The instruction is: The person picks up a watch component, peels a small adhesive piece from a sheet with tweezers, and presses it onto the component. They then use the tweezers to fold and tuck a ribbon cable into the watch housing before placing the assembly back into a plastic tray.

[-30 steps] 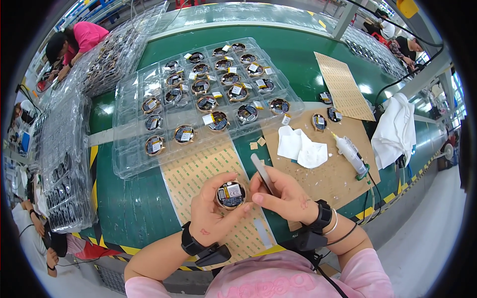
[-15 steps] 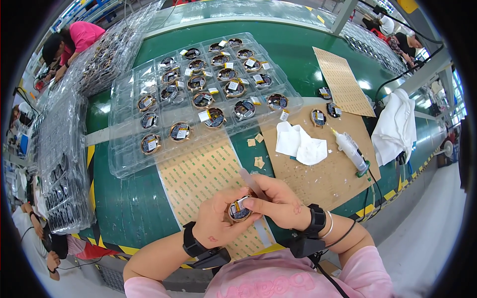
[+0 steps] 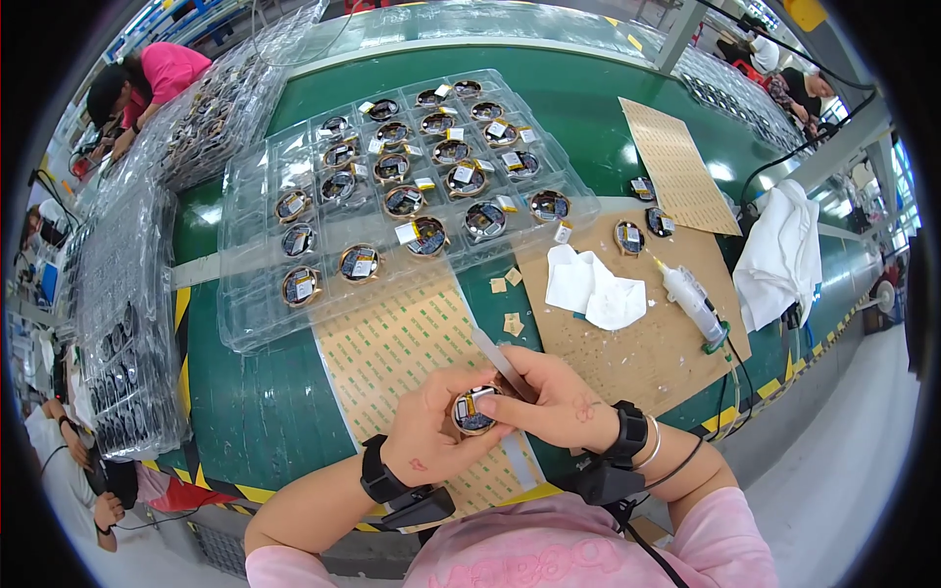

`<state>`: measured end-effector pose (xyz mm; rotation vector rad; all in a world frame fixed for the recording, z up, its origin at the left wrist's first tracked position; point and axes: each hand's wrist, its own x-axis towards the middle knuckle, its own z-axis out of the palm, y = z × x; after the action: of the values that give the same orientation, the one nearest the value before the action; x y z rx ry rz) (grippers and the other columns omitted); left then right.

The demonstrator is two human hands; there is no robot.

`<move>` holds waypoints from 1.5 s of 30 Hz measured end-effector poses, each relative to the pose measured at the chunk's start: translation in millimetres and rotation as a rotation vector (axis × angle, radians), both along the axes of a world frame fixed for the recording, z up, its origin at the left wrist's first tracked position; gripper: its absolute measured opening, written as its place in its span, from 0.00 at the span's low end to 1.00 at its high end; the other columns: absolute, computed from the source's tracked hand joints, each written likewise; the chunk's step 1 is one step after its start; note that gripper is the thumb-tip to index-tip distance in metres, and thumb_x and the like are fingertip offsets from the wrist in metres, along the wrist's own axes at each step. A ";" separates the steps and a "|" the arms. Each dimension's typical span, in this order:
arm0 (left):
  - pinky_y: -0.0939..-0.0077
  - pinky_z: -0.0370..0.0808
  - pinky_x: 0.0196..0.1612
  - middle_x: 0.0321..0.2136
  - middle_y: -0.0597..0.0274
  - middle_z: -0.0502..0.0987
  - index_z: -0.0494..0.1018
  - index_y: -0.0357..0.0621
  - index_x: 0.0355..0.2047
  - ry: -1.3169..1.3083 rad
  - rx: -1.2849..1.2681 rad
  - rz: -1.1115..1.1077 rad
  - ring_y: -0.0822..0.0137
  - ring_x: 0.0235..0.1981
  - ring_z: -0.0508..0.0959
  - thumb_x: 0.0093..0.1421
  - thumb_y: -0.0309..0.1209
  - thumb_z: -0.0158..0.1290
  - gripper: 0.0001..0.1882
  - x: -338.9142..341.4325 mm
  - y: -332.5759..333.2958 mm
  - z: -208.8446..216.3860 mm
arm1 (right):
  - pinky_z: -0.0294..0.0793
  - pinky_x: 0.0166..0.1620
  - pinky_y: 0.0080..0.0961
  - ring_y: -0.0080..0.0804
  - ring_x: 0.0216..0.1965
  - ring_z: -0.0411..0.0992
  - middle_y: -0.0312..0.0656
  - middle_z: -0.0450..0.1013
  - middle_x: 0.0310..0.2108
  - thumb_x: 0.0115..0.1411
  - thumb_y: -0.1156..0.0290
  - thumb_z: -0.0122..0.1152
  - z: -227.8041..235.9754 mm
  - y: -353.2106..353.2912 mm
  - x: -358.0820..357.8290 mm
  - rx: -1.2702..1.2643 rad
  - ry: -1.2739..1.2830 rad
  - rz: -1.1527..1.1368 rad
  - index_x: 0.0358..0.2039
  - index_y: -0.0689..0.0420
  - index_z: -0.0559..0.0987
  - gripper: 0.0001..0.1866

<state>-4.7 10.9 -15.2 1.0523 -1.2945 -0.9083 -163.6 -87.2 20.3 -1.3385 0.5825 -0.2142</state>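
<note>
My left hand (image 3: 423,423) is closed round the rim of a round watch case (image 3: 470,416), its open inner side facing up with circuit parts and a pale battery showing. The thumb of my right hand (image 3: 561,404) presses on the parts inside that case. A flat grey strip-like tool (image 3: 500,359) sticks out forward from the fingers of my right hand; its exact kind is unclear. Below both hands lies a tan adhesive sheet (image 3: 387,343) with green print. Fingertips under the case are hidden.
A clear compartment tray (image 3: 257,235) of similar watch cases stands ahead. On the right, brown cardboard (image 3: 598,367) carries white wipes (image 3: 598,289), a glue syringe (image 3: 691,299) and loose watch cases (image 3: 628,236). White cloth (image 3: 779,250) hangs farther right. Stacked trays (image 3: 123,255) and a co-worker (image 3: 167,73) are left.
My hands and the watch case have barely shifted. The right thumb stays on the inner parts, and the case is turned very slightly.
</note>
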 end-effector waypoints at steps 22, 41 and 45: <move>0.77 0.74 0.44 0.44 0.59 0.73 0.68 0.42 0.52 0.017 0.203 -0.219 0.70 0.45 0.75 0.53 0.17 0.59 0.25 8.4 -6.2 3.7 | 0.65 0.32 0.13 0.11 0.30 0.64 0.28 0.69 0.29 0.61 0.74 0.59 -6.4 -3.3 -1.1 0.000 -0.089 -0.070 0.40 0.59 0.74 0.08; 0.91 0.61 0.24 0.22 0.71 0.68 0.57 0.41 0.57 0.237 0.214 -0.023 0.85 0.20 0.66 0.58 0.18 0.54 0.28 14.7 -13.3 12.8 | 0.65 0.29 0.16 0.15 0.26 0.65 0.32 0.70 0.27 0.61 0.71 0.57 34.2 -116.0 116.3 -0.660 0.046 -0.165 0.39 0.60 0.74 0.09; 0.90 0.59 0.22 0.21 0.72 0.68 0.59 0.40 0.55 0.162 0.174 -0.032 0.85 0.19 0.65 0.58 0.18 0.54 0.25 12.9 -13.9 12.9 | 0.67 0.27 0.22 0.22 0.23 0.68 0.37 0.72 0.26 0.58 0.69 0.60 14.0 -133.6 173.8 -0.868 0.062 -0.156 0.36 0.59 0.76 0.09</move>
<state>8.1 -3.0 -2.3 1.0701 -1.1155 -1.1231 10.2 -220.8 34.4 -2.1408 0.6776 -0.6014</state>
